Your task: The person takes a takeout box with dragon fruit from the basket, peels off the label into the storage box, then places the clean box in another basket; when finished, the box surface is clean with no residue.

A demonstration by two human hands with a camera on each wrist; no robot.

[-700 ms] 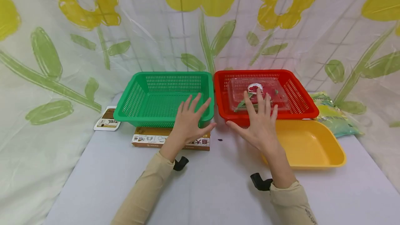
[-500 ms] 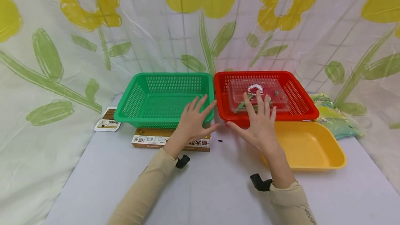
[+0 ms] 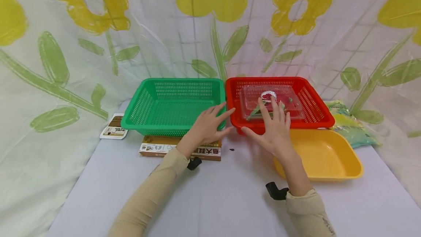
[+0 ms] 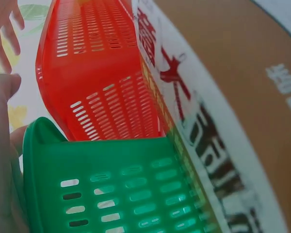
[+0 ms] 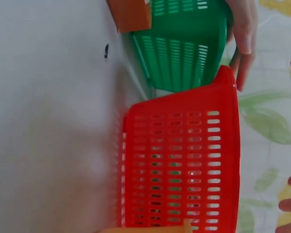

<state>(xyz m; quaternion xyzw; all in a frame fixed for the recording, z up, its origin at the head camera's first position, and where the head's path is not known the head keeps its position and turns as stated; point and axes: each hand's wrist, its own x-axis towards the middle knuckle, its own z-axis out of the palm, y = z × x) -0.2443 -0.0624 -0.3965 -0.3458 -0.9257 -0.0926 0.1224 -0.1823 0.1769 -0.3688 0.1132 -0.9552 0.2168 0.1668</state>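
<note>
My left hand (image 3: 206, 126), fingers spread, is at the front right corner of the green plastic basket (image 3: 171, 114). In the left wrist view its fingers lie beside the green rim (image 4: 43, 128). My right hand (image 3: 275, 132), also with spread fingers, reaches over the front rim of the red plastic basket (image 3: 317, 114). Inside that basket lies a clear plastic box (image 3: 248, 94) with a round label, red contents and green leaf shapes. The right hand overlaps this box in the head view. Neither hand holds anything.
A long brown-and-white carton (image 3: 158, 150) lies against the front of the green basket. To the left is a small white-and-brown packet (image 3: 114, 127). A yellow tray (image 3: 323, 156) stands in front of the red basket, and a green-yellow bag (image 3: 353, 129) lies at the right.
My left hand has moved right and slightly down, from over the green basket's front edge to its right corner near the red basket. The right hand has barely moved.
</note>
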